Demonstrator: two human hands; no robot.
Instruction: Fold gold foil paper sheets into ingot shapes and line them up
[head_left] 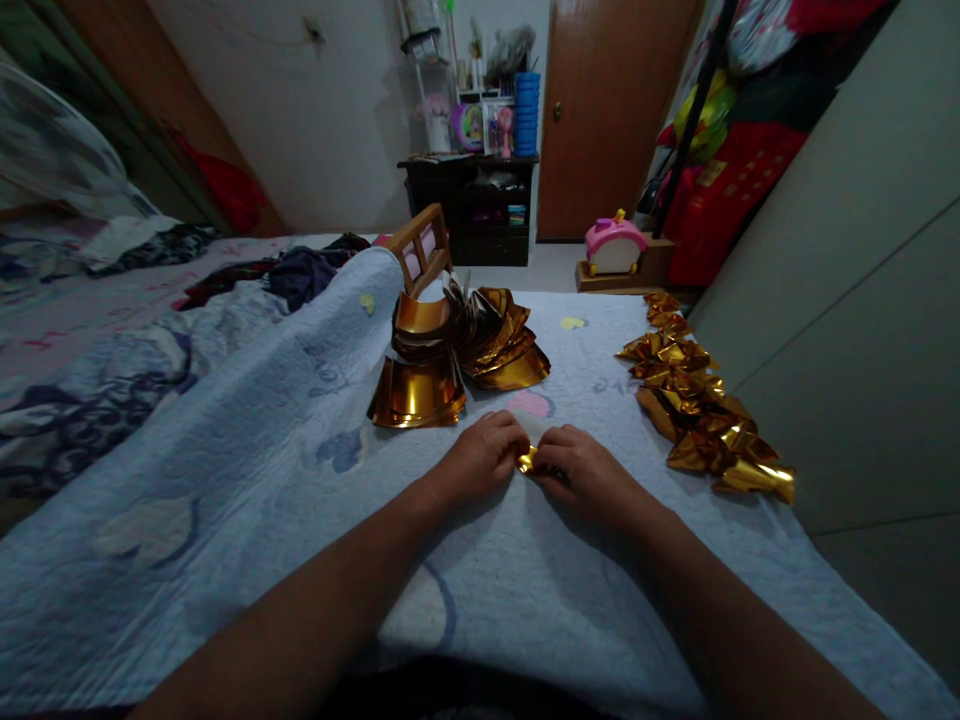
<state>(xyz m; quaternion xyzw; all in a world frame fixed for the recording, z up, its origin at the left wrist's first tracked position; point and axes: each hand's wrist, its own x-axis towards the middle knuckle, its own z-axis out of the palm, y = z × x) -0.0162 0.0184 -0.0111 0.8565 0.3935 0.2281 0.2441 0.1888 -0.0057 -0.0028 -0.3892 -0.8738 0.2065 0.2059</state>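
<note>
Both my hands rest on a light blue quilt (247, 470) and press together around a small piece of gold foil paper (528, 461). My left hand (484, 452) has its fingers curled onto the paper's left side. My right hand (581, 465) pinches its right side. Most of the paper is hidden under my fingers. Just beyond my hands lie stacks of curled, unfolded gold foil sheets (450, 355). To the right a row of several folded gold foil pieces (697, 400) runs along the quilt's edge.
A wooden chair back (420, 245) stands behind the foil stacks. Crumpled bedding and clothes (112, 300) lie at left. A grey cabinet wall (862, 300) borders the right. Farther back stand a dark shelf unit (480, 200), a pink toy (613, 245) and a brown door (607, 110).
</note>
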